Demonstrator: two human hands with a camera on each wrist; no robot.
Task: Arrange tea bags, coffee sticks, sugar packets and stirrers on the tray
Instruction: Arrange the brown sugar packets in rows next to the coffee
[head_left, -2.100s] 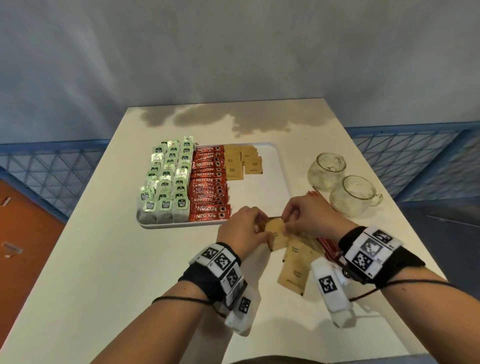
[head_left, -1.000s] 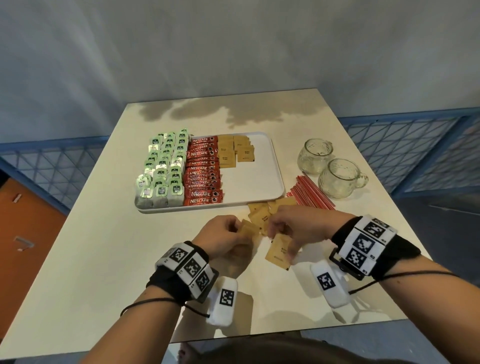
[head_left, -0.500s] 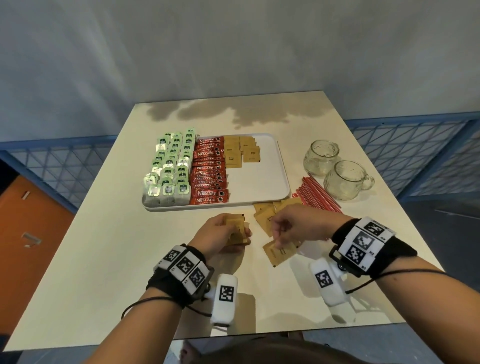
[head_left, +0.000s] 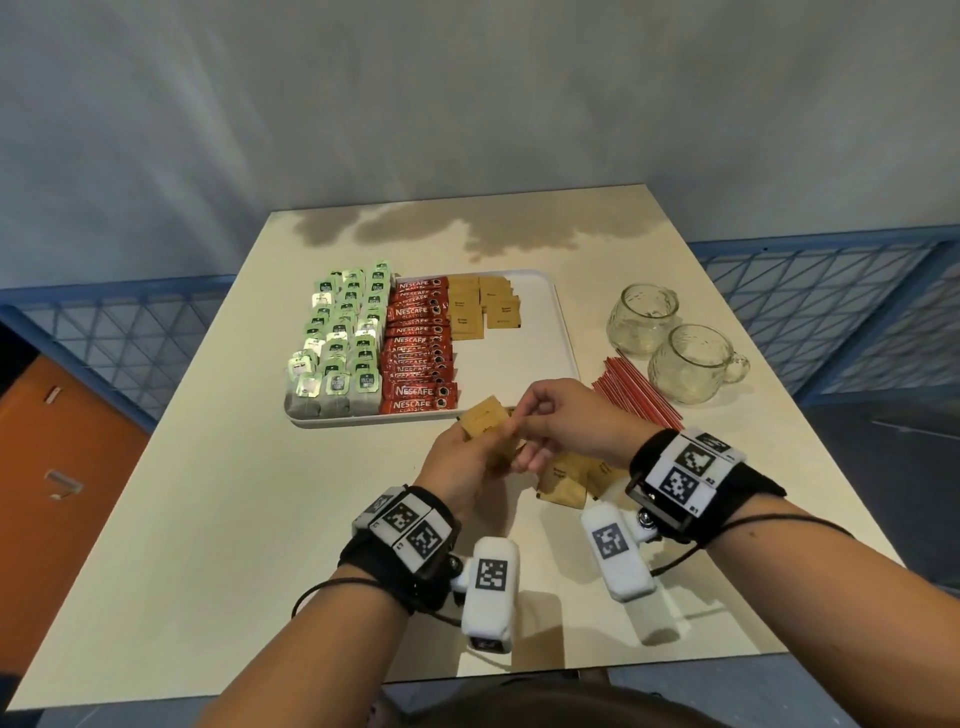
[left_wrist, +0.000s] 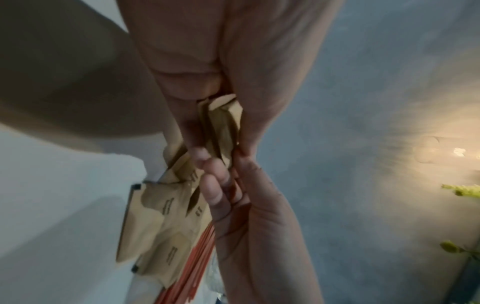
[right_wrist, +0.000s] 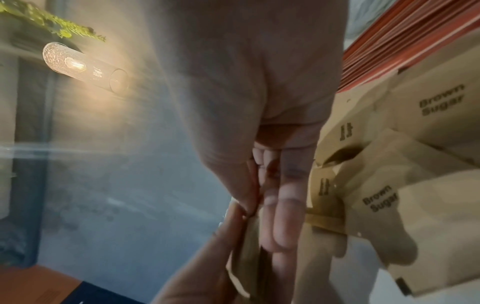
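Note:
A white tray (head_left: 524, 358) holds rows of green tea bags (head_left: 343, 343), red coffee sticks (head_left: 418, 358) and a few brown sugar packets (head_left: 480, 306). Just in front of the tray, my left hand (head_left: 480, 444) grips a small stack of sugar packets (head_left: 488, 418), whose edges show in the left wrist view (left_wrist: 223, 123). My right hand (head_left: 524, 431) pinches the same stack from the right, thumb on top. More loose sugar packets (head_left: 566, 480) lie on the table under my right wrist. Red stirrers (head_left: 639, 389) lie right of the tray.
Two empty glass cups (head_left: 644, 319) (head_left: 693, 364) stand right of the tray, just behind the stirrers. The tray's right half is bare white. The table's front edge runs close below my forearms, and blue mesh railings flank both sides.
My right hand has left the loose pile and come up to meet my left hand. Both hands now hold the stack together, slightly higher and closer to the tray.

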